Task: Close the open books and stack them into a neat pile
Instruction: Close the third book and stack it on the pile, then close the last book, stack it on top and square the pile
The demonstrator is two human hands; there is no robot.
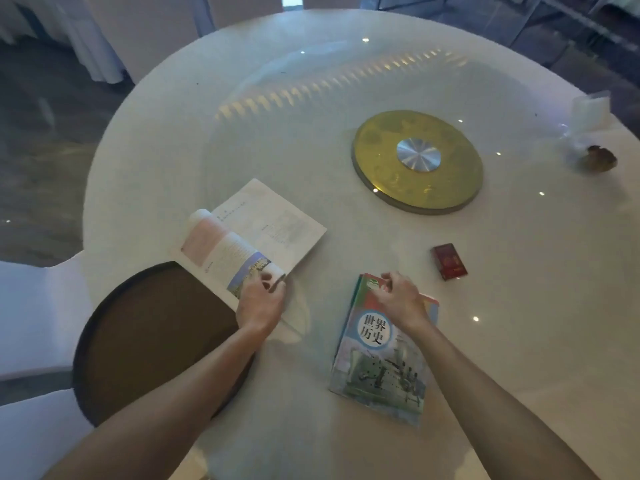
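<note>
An open book (277,226) lies on the white round table (173,140), its left pages curled up and over. My left hand (261,301) grips the near edge of those curled pages. To the right lies a closed green textbook (379,362) with Chinese characters on its cover, resting on top of at least one more closed book whose edges show beneath it. My right hand (401,297) rests on the far end of that closed textbook, fingers bent.
A dark round tray (138,341) overhangs the table's near left edge, under the open book's corner. A gold lazy-Susan hub (417,161) sits mid-table. A small red box (449,261) lies right of the books. A plastic bag (585,116) and brown object (601,158) sit far right.
</note>
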